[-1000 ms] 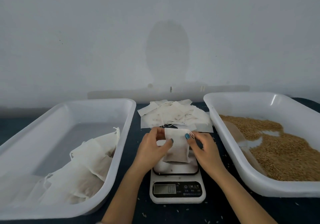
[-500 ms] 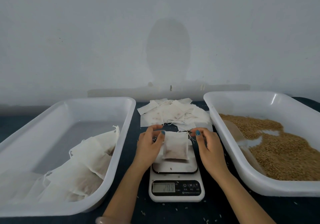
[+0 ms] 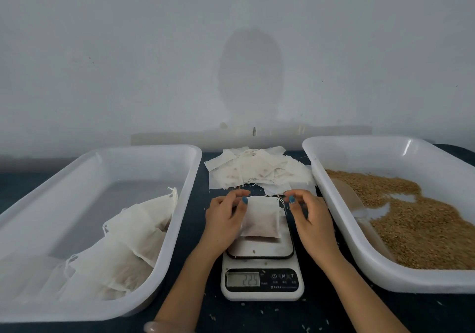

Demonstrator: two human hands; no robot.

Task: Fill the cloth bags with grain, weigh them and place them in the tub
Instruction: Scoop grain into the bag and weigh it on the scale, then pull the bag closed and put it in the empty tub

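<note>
On the scale (image 3: 262, 253) lies the bag (image 3: 261, 217), long axis near-to-far, drawstring mouth far; the left hand (image 3: 223, 222), loosely curled, touches its left edge, and the right hand (image 3: 312, 219) is relaxed just beside it.

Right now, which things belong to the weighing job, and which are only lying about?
Job: filled bag on the scale, tub of filled bags, tub of grain, pile of empty bags.
Lying about: spilled grains on the dark table.

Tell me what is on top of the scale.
One filled cloth bag lies flat on the scale platform, with a stray grain on the bare front part. The platform under the bag is covered.
</note>
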